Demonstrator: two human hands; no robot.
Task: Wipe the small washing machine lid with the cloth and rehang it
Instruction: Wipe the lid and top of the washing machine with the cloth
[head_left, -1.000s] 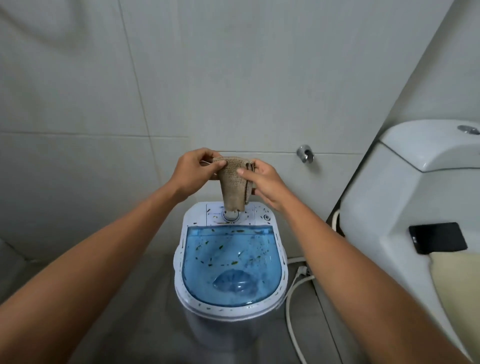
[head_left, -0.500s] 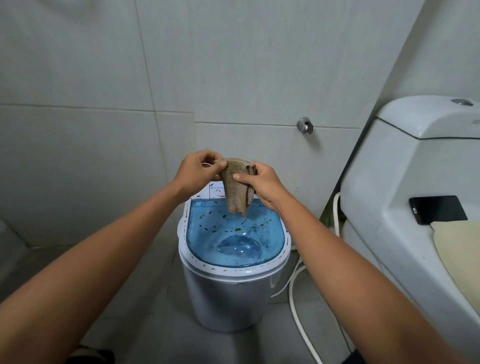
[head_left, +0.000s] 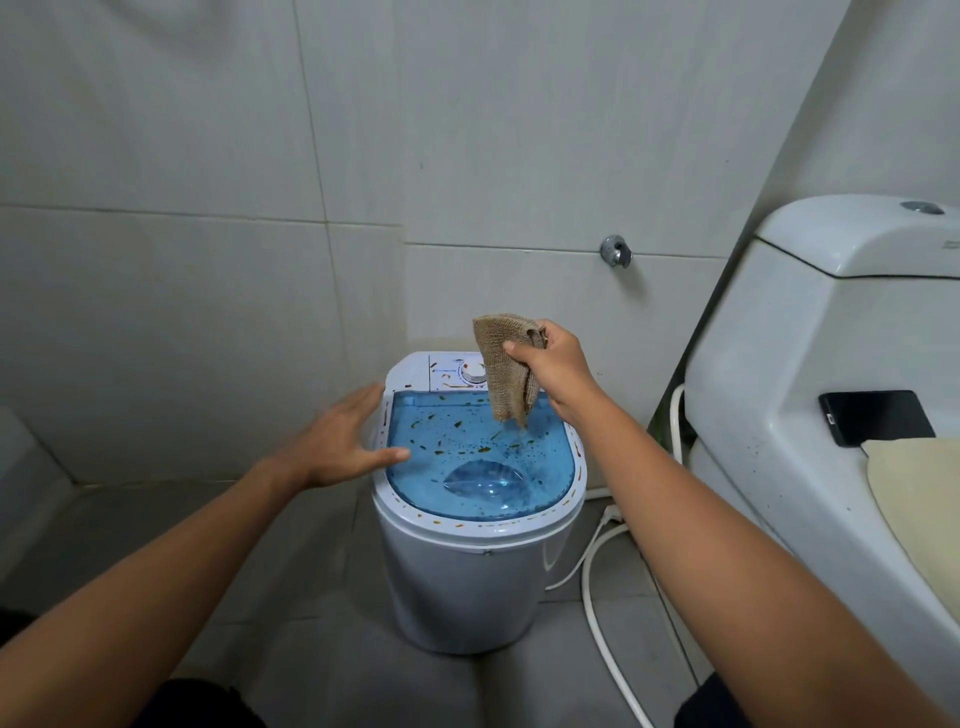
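Fingers of the right hand pinch a folded brown woven cloth hanging mid-frame above the speckled translucent blue washing machine lid; left hand, spread open, hovers at its left rim.

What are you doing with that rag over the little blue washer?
A person is about to wipe the small washing machine's blue lid, which is speckled with bits of dirt. The right hand holds a brown cloth hanging just above the lid, not touching it yet. The left hand is open and empty, reaching toward the lid's left edge. A toilet stands beside it.
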